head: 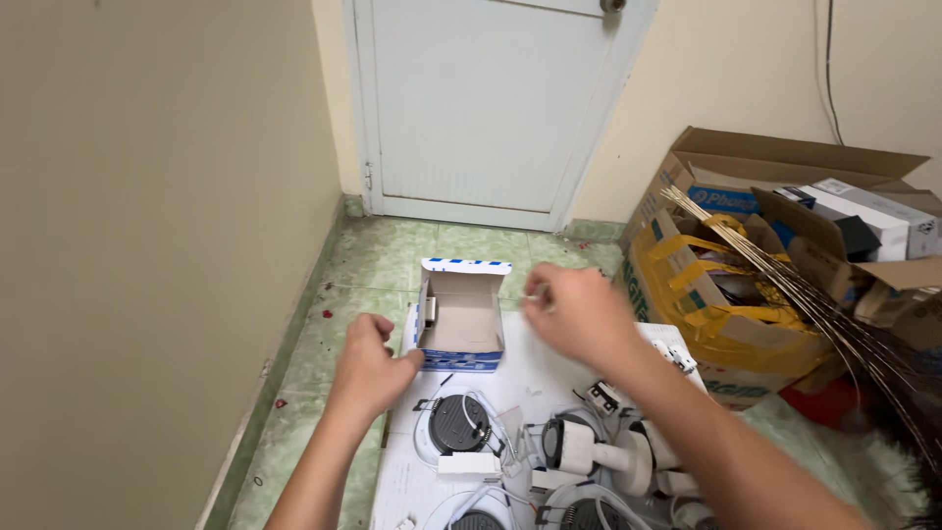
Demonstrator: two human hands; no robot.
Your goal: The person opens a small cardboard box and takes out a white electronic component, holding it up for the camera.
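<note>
Beside left hand [368,368]: open box [459,319], near-edge touching.

Even soft indoor light, faint shadows, slight motion blur, sharp floor.

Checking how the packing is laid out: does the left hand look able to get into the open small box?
Probably yes: the left hand rests at the near left corner of the small box, whose open top has nothing over it.

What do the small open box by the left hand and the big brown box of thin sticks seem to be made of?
Small open box: thin printed paperboard, plain grey-brown inside, with folded flaps. Big brown box: probably corrugated cardboard, matte, bound with yellow tape. Thin sticks: unclear, perhaps wire or bamboo.
</note>
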